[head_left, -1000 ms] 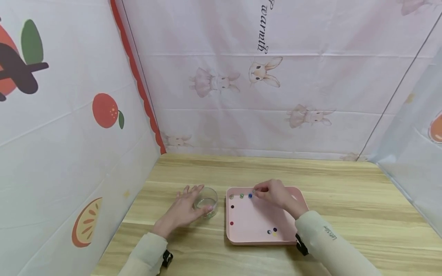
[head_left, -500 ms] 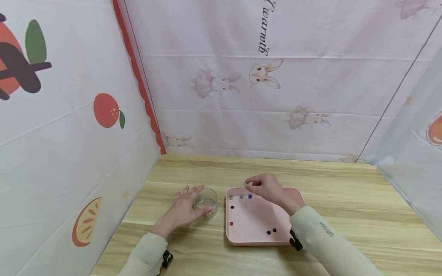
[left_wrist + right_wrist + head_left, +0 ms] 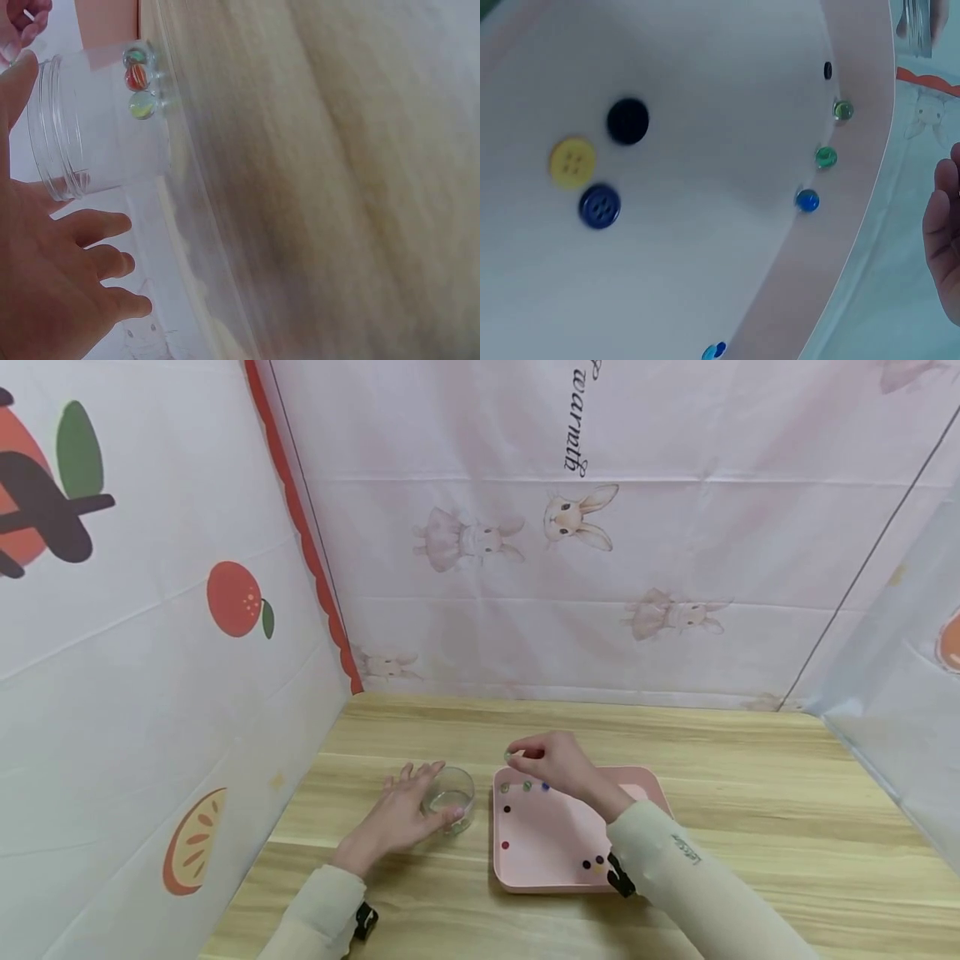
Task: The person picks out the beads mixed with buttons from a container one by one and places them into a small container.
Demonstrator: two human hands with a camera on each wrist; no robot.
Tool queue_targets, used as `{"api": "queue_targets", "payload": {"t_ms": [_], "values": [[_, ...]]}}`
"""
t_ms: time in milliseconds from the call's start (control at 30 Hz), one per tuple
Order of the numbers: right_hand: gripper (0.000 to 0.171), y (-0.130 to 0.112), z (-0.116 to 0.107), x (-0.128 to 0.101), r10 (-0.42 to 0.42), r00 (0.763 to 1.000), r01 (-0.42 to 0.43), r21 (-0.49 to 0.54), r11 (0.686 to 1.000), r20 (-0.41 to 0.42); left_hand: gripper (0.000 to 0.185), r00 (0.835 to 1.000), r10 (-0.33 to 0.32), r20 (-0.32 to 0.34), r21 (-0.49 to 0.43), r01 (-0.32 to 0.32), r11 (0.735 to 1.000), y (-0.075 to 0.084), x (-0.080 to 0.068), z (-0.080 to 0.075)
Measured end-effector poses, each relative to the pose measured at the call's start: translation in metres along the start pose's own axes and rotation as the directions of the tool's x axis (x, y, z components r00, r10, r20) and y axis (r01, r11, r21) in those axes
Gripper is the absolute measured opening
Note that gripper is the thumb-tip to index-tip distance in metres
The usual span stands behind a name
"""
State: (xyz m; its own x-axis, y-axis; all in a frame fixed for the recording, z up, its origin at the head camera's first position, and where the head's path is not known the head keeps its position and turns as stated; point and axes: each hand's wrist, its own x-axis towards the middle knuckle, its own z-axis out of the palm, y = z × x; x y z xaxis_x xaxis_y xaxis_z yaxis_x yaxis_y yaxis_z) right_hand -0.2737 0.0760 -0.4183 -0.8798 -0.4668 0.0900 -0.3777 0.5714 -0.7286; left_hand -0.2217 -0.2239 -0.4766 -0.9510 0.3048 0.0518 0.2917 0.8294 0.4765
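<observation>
My left hand (image 3: 401,812) grips a clear screw-necked jar (image 3: 459,787) by its rim, thumb on one side and index finger on the other. Its other fingers stick out beside the jar. In the left wrist view several glass marbles lie at the jar's bottom, a red-striped marble (image 3: 136,78) among them. My right hand (image 3: 558,762) pinches a small clear marble (image 3: 509,755) between thumb and fingertips, above the far left rim of the pink tray (image 3: 555,835). Along the tray's far wall sit a green marble (image 3: 826,157) and a blue marble (image 3: 808,200).
In the tray's near part are a yellow button (image 3: 572,162), a dark blue button (image 3: 600,206) and a black button (image 3: 628,121). A red button (image 3: 505,845) lies by its left wall. Printed cloth walls (image 3: 480,643) enclose the wooden table (image 3: 750,793).
My right hand has lifted the marble from the tray's far side and carried it left, toward the jar. The left hand stays at the jar.
</observation>
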Motion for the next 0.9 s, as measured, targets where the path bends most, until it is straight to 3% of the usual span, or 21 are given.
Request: {"api": "queue_targets", "payload": {"t_ms": [433, 900], "values": [[0.028, -0.017, 0.022, 0.006, -0.049, 0.999, 0.049, 0.066, 0.997, 0.000, 0.095, 1.000, 0.000, 0.012, -0.008, 0.000, 1.000, -0.002, -0.003, -0.003], [0.023, -0.031, 0.040, 0.019, -0.093, 0.996, 0.093, 0.032, 0.995, 0.010, 0.094, 1.000, -0.001, 0.018, -0.013, 0.002, 1.000, -0.001, -0.003, -0.005]]}}
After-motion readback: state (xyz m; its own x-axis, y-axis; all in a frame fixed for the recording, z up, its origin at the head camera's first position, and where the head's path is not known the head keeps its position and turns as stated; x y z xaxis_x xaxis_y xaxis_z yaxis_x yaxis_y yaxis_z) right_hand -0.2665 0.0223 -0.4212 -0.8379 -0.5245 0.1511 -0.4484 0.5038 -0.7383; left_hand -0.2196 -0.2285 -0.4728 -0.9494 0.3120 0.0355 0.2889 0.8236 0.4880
